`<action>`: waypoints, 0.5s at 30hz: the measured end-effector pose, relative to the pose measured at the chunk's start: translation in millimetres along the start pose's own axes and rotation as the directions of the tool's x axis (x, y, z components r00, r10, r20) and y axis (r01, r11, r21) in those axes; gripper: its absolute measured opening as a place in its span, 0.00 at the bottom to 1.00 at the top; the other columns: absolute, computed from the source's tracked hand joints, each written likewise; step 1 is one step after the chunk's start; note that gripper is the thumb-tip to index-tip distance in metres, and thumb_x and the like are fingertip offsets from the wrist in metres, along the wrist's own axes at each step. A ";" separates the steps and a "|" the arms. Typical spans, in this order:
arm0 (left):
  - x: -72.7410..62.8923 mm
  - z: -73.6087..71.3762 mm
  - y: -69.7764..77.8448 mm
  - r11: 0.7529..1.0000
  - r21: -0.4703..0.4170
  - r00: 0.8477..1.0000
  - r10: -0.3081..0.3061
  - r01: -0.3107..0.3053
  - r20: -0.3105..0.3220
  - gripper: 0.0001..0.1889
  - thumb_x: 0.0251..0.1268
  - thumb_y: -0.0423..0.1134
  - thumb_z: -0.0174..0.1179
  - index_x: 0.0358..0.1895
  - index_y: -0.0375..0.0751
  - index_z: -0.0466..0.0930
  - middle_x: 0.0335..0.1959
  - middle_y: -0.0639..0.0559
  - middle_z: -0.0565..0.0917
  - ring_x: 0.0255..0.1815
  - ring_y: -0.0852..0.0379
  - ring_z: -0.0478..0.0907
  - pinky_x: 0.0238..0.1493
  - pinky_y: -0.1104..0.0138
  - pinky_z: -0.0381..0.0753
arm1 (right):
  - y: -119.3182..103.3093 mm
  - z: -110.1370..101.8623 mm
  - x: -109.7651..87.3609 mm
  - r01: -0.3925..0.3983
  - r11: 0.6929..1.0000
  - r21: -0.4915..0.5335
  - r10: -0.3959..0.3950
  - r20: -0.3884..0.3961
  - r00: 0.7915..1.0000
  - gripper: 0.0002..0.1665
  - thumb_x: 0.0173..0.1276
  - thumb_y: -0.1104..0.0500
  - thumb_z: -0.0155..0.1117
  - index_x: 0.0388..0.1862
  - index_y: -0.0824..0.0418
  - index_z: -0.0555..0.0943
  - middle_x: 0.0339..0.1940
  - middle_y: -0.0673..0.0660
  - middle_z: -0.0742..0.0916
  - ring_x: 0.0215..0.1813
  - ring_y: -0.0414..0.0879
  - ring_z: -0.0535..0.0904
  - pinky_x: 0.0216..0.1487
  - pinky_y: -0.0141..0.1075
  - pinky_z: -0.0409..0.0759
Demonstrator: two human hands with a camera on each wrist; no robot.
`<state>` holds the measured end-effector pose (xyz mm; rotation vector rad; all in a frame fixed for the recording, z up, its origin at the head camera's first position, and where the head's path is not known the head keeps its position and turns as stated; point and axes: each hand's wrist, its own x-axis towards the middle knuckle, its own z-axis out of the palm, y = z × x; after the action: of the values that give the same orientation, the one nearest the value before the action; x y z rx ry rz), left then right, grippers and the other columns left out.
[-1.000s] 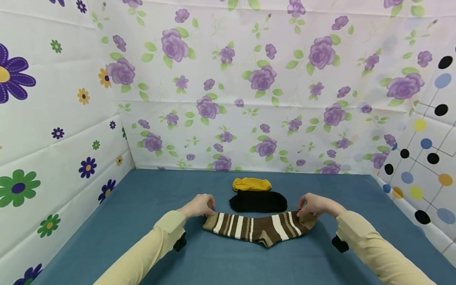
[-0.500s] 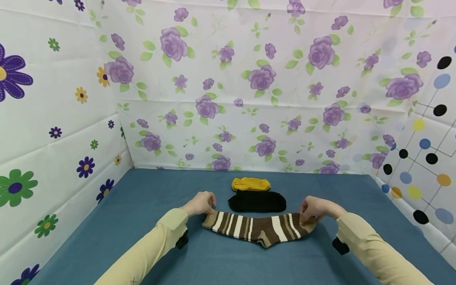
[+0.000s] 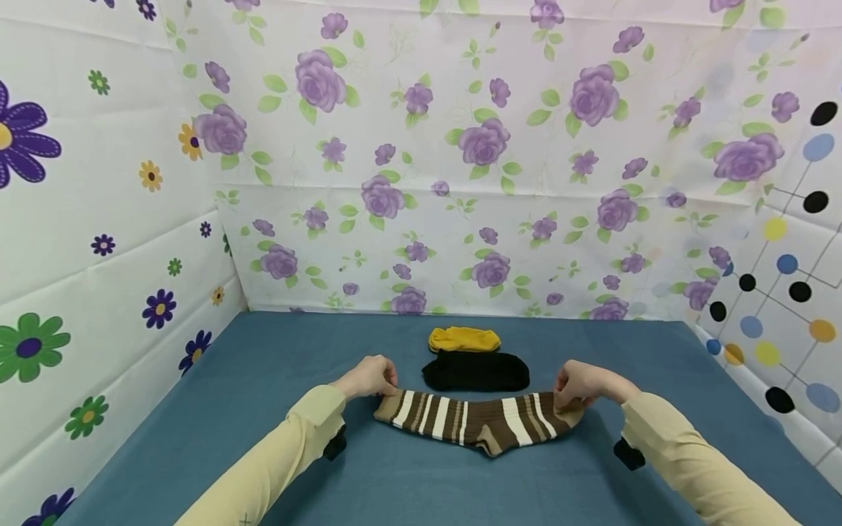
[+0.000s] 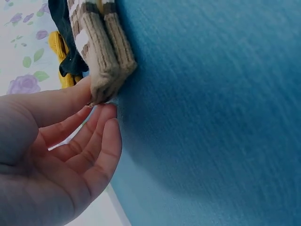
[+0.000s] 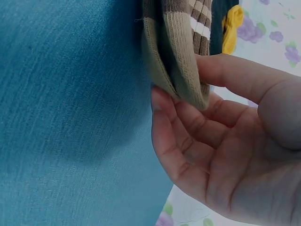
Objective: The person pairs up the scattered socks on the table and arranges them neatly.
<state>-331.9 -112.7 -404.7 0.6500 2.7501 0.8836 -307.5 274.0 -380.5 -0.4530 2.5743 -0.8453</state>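
Note:
A brown, tan and white striped sock [image 3: 454,420] stretches between both hands at the middle of the table, its heel pointing toward the person. My left hand [image 3: 370,377] pinches the tan cuff end between thumb and fingers. At the other end, my right hand [image 3: 582,381] pinches the tan toe. The left wrist view shows two tan ribbed layers [image 4: 101,61] lying together at the fingertips. In the right wrist view the toe end [image 5: 181,70], also in two layers, sits between thumb and curled fingers.
Just behind the striped sock lies a folded black sock [image 3: 476,371]. Beyond that is a folded yellow sock [image 3: 464,339]. Blue cloth covers the table [image 3: 316,336], and patterned sheets [image 3: 421,241] hang along its back and both sides.
Over the last second the right hand has shifted slightly at the toe end. The left hand and the sock stay almost in place.

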 end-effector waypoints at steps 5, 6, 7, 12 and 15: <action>-0.4 0.7 1.6 1.000 0.002 1.000 0.005 -0.005 -0.017 0.05 0.51 0.24 0.62 0.25 0.34 0.76 0.19 0.51 0.75 0.21 0.50 0.74 0.22 0.66 0.71 | 2.1 1.6 1.5 0.008 1.000 -0.001 -0.008 -0.014 1.000 0.09 0.56 0.71 0.58 0.19 0.65 0.78 0.11 0.49 0.68 0.15 0.38 0.54 0.17 0.32 0.58; -0.4 0.7 1.9 1.000 0.004 1.000 0.005 -0.005 -0.019 0.05 0.51 0.24 0.62 0.25 0.35 0.76 0.19 0.51 0.75 0.21 0.51 0.73 0.21 0.66 0.71 | 2.2 1.8 1.7 0.006 1.000 -0.002 -0.006 -0.016 1.000 0.09 0.56 0.71 0.58 0.18 0.64 0.77 0.11 0.49 0.68 0.15 0.39 0.54 0.17 0.32 0.58; -0.5 0.6 2.2 1.000 0.002 1.000 0.005 -0.005 -0.019 0.06 0.52 0.24 0.62 0.25 0.35 0.76 0.19 0.51 0.75 0.20 0.51 0.73 0.21 0.66 0.71 | 2.4 1.9 2.0 0.004 1.000 -0.003 -0.004 -0.017 1.000 0.10 0.56 0.71 0.58 0.17 0.64 0.77 0.11 0.49 0.68 0.15 0.39 0.54 0.17 0.32 0.58; -0.9 0.7 2.3 1.000 0.000 1.000 0.004 -0.004 -0.028 0.05 0.52 0.24 0.62 0.25 0.34 0.76 0.19 0.51 0.74 0.17 0.57 0.70 0.20 0.67 0.71 | 3.5 0.5 2.8 0.012 1.000 0.002 -0.012 -0.042 0.999 0.08 0.56 0.71 0.58 0.19 0.64 0.78 0.12 0.49 0.71 0.15 0.39 0.56 0.17 0.32 0.59; -0.9 1.3 1.8 1.000 0.004 0.999 0.003 -0.003 -0.033 0.05 0.52 0.24 0.62 0.26 0.34 0.76 0.19 0.51 0.73 0.16 0.58 0.68 0.20 0.67 0.70 | 4.3 -0.6 2.8 0.026 1.000 0.013 -0.026 -0.046 0.999 0.07 0.57 0.72 0.57 0.21 0.66 0.79 0.13 0.50 0.71 0.15 0.38 0.56 0.16 0.32 0.59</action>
<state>-330.1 -111.2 -404.6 0.6462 2.7817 0.8977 -310.9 276.4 -383.4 -0.4693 2.6080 -0.8919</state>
